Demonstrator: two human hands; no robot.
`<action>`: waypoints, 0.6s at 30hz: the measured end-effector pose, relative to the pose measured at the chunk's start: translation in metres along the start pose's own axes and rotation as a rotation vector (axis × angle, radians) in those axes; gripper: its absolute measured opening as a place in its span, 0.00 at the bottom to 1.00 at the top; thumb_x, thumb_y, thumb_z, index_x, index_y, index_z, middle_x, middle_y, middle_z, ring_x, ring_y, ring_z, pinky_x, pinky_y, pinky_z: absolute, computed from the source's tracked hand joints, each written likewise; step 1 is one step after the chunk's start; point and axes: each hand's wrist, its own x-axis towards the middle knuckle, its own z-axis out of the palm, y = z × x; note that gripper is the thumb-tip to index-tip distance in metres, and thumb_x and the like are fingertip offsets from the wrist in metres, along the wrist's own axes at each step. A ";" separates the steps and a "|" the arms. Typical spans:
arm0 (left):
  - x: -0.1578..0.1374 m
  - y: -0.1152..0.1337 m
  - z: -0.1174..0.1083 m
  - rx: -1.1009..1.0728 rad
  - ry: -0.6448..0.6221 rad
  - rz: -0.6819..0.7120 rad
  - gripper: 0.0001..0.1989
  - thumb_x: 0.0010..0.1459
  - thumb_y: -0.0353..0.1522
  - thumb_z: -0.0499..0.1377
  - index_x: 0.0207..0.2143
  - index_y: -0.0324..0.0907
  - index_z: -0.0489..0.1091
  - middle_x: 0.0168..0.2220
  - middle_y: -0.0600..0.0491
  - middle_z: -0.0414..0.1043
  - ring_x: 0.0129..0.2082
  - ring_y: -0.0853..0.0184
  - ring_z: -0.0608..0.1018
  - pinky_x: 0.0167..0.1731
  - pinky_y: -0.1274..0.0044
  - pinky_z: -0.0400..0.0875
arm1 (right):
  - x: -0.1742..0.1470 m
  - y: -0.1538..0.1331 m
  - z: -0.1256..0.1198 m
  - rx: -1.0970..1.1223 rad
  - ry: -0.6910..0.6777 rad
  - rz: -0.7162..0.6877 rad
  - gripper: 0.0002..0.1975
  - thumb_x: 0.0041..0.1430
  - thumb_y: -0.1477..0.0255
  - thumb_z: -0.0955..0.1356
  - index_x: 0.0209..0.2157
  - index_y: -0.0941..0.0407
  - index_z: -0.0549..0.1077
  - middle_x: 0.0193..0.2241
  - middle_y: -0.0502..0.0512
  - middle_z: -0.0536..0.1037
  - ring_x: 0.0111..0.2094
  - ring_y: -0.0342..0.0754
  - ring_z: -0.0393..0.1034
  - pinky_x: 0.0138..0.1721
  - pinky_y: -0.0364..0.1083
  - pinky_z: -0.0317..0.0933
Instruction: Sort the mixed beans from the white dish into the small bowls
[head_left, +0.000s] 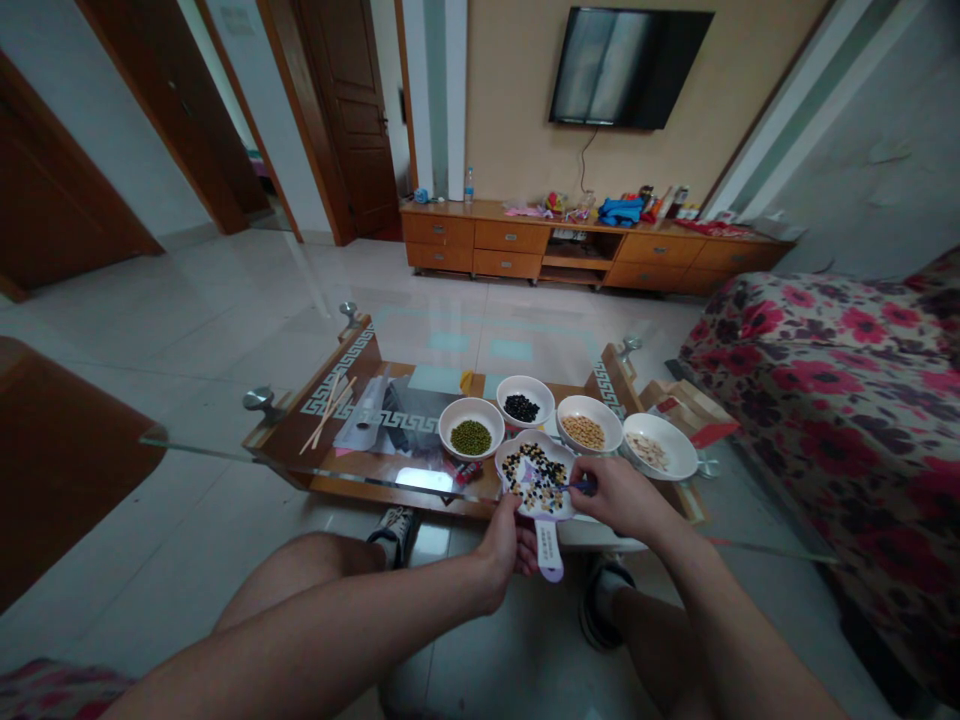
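A flower-shaped hand fan [527, 472], white with a lilac edge and a printed handle, lies face up with black, yellow and green beans scattered over it. My left hand [508, 540] grips its near left edge, thumb on top and fingers underneath. My right hand [619, 495] is closed in a pinch around a thin dark purple stick-like tool [581, 487], its tip among the beans; its exact kind is not clear. Around the fan stand white bowls: green mung beans [471, 437], black beans [521, 407], yellow soybeans [583, 432] and pale flat seeds [646, 450].
All this is on a glass-topped coffee table [292, 440]. Chopsticks [328, 415] lie at its left, and a small red packet [469, 472] is near the mung bean bowl. A brown paper bag [694, 408] is at the right, before a flower-patterned sofa [840, 350].
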 end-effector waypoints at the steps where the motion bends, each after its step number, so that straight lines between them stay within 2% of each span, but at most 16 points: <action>1: 0.000 0.000 0.000 0.002 0.001 -0.004 0.28 0.63 0.44 0.36 0.27 0.38 0.68 0.15 0.55 0.63 0.13 0.71 0.63 0.18 0.78 0.50 | 0.000 0.000 0.000 -0.001 0.000 0.006 0.07 0.50 0.69 0.66 0.30 0.55 0.75 0.29 0.54 0.78 0.29 0.46 0.68 0.30 0.42 0.53; 18: -0.001 0.001 0.002 0.011 0.023 -0.003 0.29 0.63 0.45 0.35 0.25 0.39 0.67 0.14 0.55 0.62 0.12 0.72 0.63 0.19 0.78 0.50 | 0.002 0.003 0.003 0.005 -0.009 -0.008 0.07 0.51 0.69 0.66 0.31 0.55 0.75 0.29 0.54 0.78 0.29 0.45 0.69 0.30 0.42 0.53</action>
